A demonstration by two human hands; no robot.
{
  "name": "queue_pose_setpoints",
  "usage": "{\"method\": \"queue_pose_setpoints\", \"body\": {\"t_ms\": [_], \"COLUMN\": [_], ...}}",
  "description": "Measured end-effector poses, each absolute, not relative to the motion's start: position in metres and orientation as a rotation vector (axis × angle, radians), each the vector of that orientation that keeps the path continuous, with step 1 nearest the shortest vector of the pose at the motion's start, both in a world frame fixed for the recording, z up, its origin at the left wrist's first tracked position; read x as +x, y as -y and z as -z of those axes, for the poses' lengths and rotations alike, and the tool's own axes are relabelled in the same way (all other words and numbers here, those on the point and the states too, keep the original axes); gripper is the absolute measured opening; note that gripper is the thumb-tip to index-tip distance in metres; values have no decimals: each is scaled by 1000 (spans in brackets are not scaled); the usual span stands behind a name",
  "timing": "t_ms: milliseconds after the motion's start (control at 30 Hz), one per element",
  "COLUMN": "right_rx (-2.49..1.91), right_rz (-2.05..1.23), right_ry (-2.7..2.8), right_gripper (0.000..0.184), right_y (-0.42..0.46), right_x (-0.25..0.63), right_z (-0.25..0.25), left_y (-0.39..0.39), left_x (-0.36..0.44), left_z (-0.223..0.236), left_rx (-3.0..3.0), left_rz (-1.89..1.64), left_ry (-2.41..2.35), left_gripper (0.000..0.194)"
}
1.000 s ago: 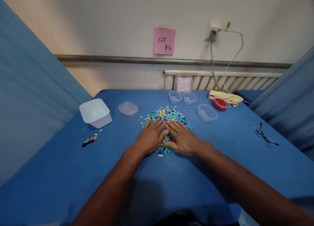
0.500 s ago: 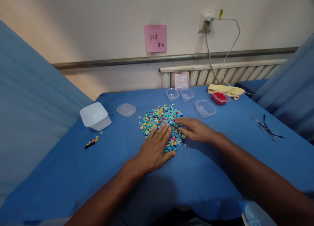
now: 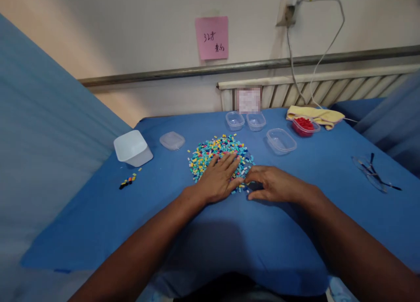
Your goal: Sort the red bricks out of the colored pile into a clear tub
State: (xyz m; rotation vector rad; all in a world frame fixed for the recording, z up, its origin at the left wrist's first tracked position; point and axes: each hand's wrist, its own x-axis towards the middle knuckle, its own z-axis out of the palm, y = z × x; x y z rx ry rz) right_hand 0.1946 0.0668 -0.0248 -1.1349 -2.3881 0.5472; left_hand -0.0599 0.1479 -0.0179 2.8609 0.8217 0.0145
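Note:
A flat heap of small multicoloured pieces, mostly turquoise with yellow, green, red and dark blue ones, is spread on the blue cloth. My left hand lies flat over the front of the heap, fingers stretched out and pointing away from me, hiding the pieces beneath. At the heap's right front edge is my right hand, its fingers loosely bent and thumb apart, with the fingertips beside the outer pieces. I see nothing held in either hand.
A white tub, a clear lid and a few pieces are on the left. Behind stand small clear containers. Rightward are a larger clear container, a container of red pieces, a yellow cloth and glasses.
My left hand has slid forward over the heap. My right hand has drawn back toward the heap's near right edge. The whole view has shifted slightly.

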Motion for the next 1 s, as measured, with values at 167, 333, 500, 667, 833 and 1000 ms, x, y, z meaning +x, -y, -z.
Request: {"method": "queue_pose_setpoints", "body": {"t_ms": [167, 333, 500, 667, 833, 1000], "right_rx": [-1157, -1215, -1301, -1285, -1364, -1464], "right_rz": [-441, -381, -344, -403, -270, -156], "right_ry": [2344, 2253, 2261, 2335, 2277, 2117], "right_gripper": [13, 21, 24, 21, 22, 27], "right_y": [-75, -77, -76, -75, -77, -82], "right_x": [194, 203, 214, 215, 221, 228], "right_z": [40, 45, 43, 45, 45, 52], "left_y": [-149, -158, -134, -124, -117, -108], "left_x": [-46, -42, -52, -64, -78, -84], "left_z": [30, 24, 24, 25, 15, 17], "left_rx": [2963, 2943, 2893, 2865, 2863, 2854], "left_rz": [-50, -48, 8, 19, 71, -3], "left_ry": [-694, -803, -700, -621, -702, -677], "left_gripper": [83, 84, 84, 81, 79, 78]}}
